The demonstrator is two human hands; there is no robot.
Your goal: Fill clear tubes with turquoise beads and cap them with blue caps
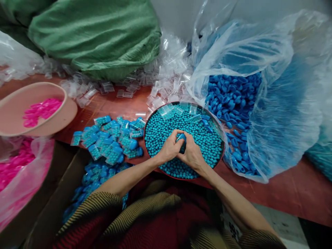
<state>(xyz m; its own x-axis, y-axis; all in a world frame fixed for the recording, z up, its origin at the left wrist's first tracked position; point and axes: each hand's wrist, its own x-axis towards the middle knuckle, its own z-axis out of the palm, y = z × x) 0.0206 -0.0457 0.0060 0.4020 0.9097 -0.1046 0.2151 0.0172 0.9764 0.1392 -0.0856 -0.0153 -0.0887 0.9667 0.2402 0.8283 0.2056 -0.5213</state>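
Observation:
My left hand and my right hand meet above a round tray of small turquoise balls. Between them they grip a small clear container with a blue cap; fingers cover much of it. On the balls near the tray's far rim lie a few clear empty containers and some loose blue caps. Left of the tray is a pile of capped containers filled with turquoise balls.
An open plastic bag spills blue caps at the right. Clear empty containers heap at the back beside a green sack. At left stand a pink basin and a box; more filled containers lie below the table edge.

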